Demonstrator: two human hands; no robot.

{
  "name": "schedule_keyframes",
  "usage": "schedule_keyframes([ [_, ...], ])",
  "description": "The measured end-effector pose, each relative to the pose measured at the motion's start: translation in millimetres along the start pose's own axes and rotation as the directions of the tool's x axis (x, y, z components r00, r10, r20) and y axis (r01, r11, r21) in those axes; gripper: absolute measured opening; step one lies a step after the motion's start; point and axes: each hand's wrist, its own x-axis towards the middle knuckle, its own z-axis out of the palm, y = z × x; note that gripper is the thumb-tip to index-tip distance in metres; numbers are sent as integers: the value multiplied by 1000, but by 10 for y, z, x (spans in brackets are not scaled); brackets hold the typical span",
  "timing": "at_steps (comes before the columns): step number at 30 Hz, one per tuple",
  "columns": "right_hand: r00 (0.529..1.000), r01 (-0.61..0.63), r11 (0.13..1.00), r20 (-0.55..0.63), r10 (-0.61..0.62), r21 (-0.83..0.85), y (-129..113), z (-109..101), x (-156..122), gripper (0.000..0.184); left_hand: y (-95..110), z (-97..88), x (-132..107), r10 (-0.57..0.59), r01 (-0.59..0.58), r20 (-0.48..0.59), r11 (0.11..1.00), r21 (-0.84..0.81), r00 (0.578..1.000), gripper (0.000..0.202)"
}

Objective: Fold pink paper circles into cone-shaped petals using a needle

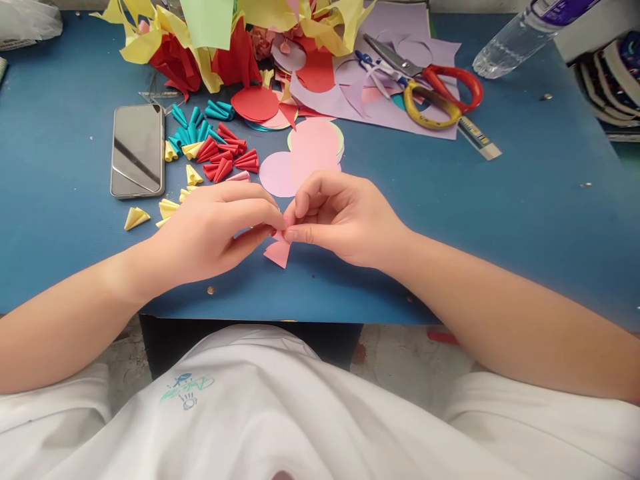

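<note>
Both hands meet over the near middle of the blue table (pixel 500 220). My left hand (pixel 215 230) and my right hand (pixel 345 217) each pinch a small folded pink paper piece (pixel 278 252), whose fan-shaped end sticks out below the fingertips. Just behind the hands lie pink paper circles (pixel 305 157). To the left sit several small folded paper cones in teal, red and yellow (pixel 210 150).
A phone (pixel 138 150) lies face up at the left. Scissors with red and yellow handles (pixel 430 90) rest on lilac paper offcuts (pixel 380 100) at the back. Paper scraps (pixel 215 40) pile at the back centre. A plastic bottle (pixel 525 37) lies at the back right.
</note>
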Motion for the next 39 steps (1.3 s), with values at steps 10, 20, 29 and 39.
schedule_keyframes([
  [10, 1000, -11, 998, 26, 13, -68, -23, -38, 22, 29, -40, -2, 32, 6, -8, -51, 999, -40, 999, 14],
  [20, 991, -113, 993, 77, 110, 36, -52, -10, -11, 55, -38, 42, 41, 86, -89, -59, 995, -51, 995, 14],
  [29, 987, -132, 991, 92, 132, -3, -48, -36, 16, 53, -44, 60, 50, 53, -47, 41, 991, -126, 998, 20],
  [39, 994, 107, 981, -5, -109, -164, 64, -14, -28, 42, 36, 137, 64, -225, 220, 0, 950, -223, 974, 13],
])
